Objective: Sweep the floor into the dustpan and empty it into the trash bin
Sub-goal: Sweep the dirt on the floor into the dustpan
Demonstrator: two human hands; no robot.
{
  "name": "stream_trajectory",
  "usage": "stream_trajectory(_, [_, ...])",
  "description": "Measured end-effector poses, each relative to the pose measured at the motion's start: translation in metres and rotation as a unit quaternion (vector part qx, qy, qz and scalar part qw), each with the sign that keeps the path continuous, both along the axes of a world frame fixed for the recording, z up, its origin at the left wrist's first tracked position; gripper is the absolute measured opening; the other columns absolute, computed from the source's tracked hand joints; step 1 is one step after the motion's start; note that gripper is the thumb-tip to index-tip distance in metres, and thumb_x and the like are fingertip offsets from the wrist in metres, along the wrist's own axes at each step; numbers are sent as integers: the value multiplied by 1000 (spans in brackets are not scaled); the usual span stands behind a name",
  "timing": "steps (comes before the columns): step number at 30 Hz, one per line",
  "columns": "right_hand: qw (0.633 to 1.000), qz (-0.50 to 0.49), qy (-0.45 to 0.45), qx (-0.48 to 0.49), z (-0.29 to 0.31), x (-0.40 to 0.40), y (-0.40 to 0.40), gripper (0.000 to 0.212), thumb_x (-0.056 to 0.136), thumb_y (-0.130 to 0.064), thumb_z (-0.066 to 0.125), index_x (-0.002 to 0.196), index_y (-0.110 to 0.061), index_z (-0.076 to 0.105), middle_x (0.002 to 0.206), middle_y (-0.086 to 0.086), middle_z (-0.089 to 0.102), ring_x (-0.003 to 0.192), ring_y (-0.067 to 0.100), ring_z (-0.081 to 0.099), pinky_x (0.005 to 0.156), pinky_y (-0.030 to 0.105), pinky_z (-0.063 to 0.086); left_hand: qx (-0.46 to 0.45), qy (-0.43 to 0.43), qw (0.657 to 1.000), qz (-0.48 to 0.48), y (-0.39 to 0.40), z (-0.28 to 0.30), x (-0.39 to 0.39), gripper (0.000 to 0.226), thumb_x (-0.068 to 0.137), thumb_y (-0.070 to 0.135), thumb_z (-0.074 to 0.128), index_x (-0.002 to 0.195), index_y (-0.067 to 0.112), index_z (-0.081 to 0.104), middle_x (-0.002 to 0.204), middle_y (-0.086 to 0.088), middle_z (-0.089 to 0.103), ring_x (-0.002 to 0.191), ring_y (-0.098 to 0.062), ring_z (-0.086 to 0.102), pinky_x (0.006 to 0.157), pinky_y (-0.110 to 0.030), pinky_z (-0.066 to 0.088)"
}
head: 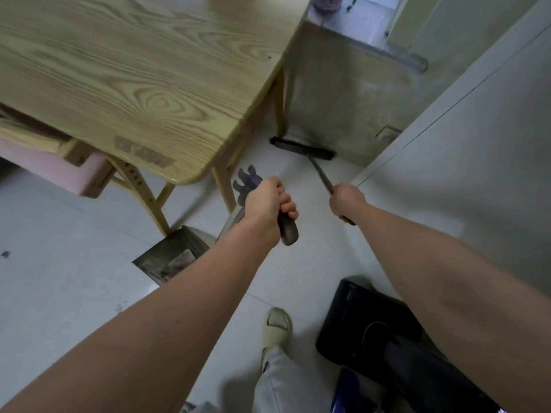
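My left hand (269,204) grips the dark handle of an upright dustpan (171,257), whose dirty grey pan rests on the floor by the table leg. My right hand (347,199) grips the thin dark shaft of the broom. The black broom head (301,148) lies flat on the pale floor against the foot of the grey wall, just right of the far table leg. A dark toothed comb piece sticks up from the dustpan handle above my left hand.
A light wooden table (134,79) fills the upper left, with a pink-seated chair (59,168) under it. A white cabinet or door (477,174) stands at the right. A black object (369,326) sits on the floor by my slippered foot (277,326).
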State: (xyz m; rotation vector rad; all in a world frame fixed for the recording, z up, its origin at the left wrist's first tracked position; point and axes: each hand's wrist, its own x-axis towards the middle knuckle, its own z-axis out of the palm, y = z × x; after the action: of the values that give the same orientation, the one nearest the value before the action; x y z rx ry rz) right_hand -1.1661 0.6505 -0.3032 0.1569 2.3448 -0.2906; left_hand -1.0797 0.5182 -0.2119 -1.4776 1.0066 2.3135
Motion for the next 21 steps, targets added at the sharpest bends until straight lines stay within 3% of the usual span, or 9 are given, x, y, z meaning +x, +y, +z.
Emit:
stream_trajectory(4, [1000, -20, -16, -12, -9, -10, 22, 29, 93, -1, 39, 119, 0, 52, 88, 15, 51, 58, 25, 50, 37, 26, 35, 12, -1, 1000, -10, 9, -5, -15, 41, 92, 8, 39, 55, 19, 26, 38, 6, 26, 30, -9, 24, 35, -16, 25])
stream_trajectory(9, [996, -59, -42, -54, 4, 0, 31, 23, 92, -2, 38, 109, -1, 54, 71, 13, 49, 46, 21, 46, 31, 17, 34, 3, -12, 1000, 1, 9, -3, -28, 39, 92, 7, 38, 56, 18, 28, 37, 5, 27, 29, -9, 25, 36, -15, 26])
stream_trajectory(13, [997, -54, -27, -42, 16, 2, 41, 32, 92, -2, 37, 119, -5, 55, 81, 16, 53, 48, 23, 47, 36, 22, 36, 6, -13, 1000, 2, 6, -4, -30, 38, 92, 7, 38, 56, 17, 30, 37, 5, 29, 28, -9, 26, 35, -15, 28])
stream_trajectory(17, [998, -65, -16, -2, 10, -15, 44, 28, 90, 3, 43, 116, 3, 52, 89, 20, 56, 52, 26, 51, 38, 27, 40, 13, -11, 1000, 2, 6, -6, -31, 38, 92, 7, 37, 56, 17, 29, 36, 5, 28, 28, -9, 26, 35, -14, 27])
stream_trajectory(21, [989, -104, -77, -71, 5, -15, 41, 38, 92, 1, 43, 129, 9, 48, 72, 11, 45, 56, 20, 44, 42, 25, 45, 4, -11, 1000, -2, 8, -8, -32, 38, 92, 7, 37, 56, 17, 29, 37, 5, 29, 28, -9, 26, 36, -14, 27])
